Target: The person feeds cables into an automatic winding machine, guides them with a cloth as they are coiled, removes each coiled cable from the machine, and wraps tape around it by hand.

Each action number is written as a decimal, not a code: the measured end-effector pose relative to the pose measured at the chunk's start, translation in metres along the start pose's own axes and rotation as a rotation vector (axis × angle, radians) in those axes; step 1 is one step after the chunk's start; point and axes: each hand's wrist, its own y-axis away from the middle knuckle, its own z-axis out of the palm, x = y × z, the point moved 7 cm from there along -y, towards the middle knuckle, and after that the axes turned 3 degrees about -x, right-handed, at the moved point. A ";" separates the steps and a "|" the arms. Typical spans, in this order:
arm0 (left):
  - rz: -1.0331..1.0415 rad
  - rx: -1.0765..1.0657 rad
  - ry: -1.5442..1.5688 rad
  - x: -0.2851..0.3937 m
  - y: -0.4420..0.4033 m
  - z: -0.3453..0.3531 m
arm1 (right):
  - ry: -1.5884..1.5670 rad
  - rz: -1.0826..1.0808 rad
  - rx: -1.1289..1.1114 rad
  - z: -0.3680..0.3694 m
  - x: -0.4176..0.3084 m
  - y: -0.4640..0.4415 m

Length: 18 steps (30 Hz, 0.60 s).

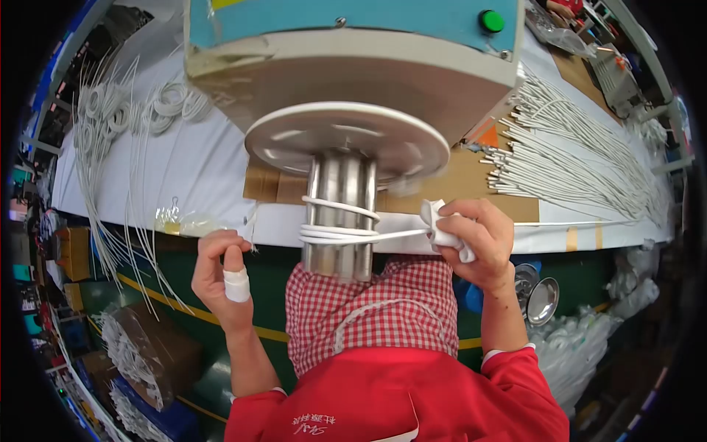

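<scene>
My right hand (482,239) grips a crumpled white cloth (444,232) wrapped around a white cable (398,236). From the cloth the cable runs left onto a winding spindle (339,258) of shiny metal posts, where several turns lie around it. Behind the turns sits a round metal disc (283,144) with a white rim. Left of the spindle and apart from it is my left hand (221,269), its fingers curled in and a white wrap on one digit. Whether anything lies between those fingertips is too small to make out.
A blue and cream machine box (353,59) with a green button (491,21) carries the disc. Coiled white cables (169,107) lie at left, straight cut cables (582,155) at right. Below right are a metal dish (543,301) and plastic bags (582,346). Another person's hand (563,9) shows top right.
</scene>
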 end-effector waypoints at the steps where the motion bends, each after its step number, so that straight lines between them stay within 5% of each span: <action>1: 0.021 0.005 0.007 0.002 -0.002 -0.001 | 0.004 -0.004 0.004 0.001 0.000 0.000; 18: 0.048 -0.108 0.118 0.006 0.002 0.037 | 0.040 0.038 0.046 0.003 -0.010 -0.008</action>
